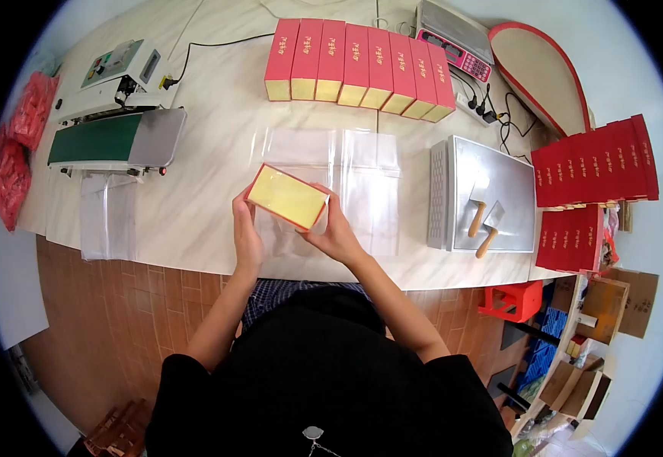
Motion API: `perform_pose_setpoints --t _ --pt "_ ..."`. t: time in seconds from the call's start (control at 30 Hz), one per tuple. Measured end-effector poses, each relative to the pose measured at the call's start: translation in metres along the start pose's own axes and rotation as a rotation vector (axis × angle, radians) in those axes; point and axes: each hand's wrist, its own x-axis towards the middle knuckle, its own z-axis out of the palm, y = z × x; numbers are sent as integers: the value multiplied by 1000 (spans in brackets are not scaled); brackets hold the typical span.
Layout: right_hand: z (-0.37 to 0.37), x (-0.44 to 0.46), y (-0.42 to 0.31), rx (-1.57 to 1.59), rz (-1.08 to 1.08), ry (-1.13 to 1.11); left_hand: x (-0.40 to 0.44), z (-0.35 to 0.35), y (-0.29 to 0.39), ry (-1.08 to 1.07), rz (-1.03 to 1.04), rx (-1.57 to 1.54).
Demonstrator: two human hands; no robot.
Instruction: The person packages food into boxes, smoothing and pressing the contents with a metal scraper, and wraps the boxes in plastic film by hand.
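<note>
Between my two hands is a red-edged box (289,198), its pale yellow side turned up towards me. My left hand (246,228) grips its left end, and my right hand (339,231) holds the right end, with fingers partly hidden behind it. The box is tilted above the table. Under and behind it lie clear plastic bags (365,190), spread flat. Beyond them stands a row of several red boxes (356,65) with gold lettering and yellow ends.
A sealing machine (110,137) with a green belt stands left. To the right, a metal box (491,175) carries two wooden-handled scrapers (487,241). A scale (457,46), cables and stacked red boxes (594,167) sit farther right. A red stool (512,300) is below the table.
</note>
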Motion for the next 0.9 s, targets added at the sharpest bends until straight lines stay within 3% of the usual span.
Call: perform_pose_setpoints --t 0.13,0.3,0.4,0.43,0.47,0.53,0.6,0.63,0.7,0.83,0.9 --pt "-8 -9 -2 -19 83 -3 -2 1 -3 -2 -31 26" --pt "-85 -31 -10 -456 -70 36 12 8 20 25 78 144" --pt "-171 -53 37 -700 135 441 20 13 54 67 177 273" --pt "-200 -59 44 -787 322 574 22 14 60 58 178 275" --pt "-230 -67 61 -998 349 651 23 12 67 8 214 330" --pt "-260 -78 59 -1287 755 564 22 13 84 -34 256 401" --pt "-275 -79 65 -1340 868 482 14 23 102 -224 232 574" --pt "-275 -81 70 -1326 857 473 11 28 106 -211 232 590" --pt "-278 -83 82 -1296 1067 388 10 38 111 -417 422 819" --pt "-274 -85 104 -1158 1019 516 3 47 103 -514 471 904" --pt "-268 -89 107 -1086 885 557 -1 52 105 -577 395 971"
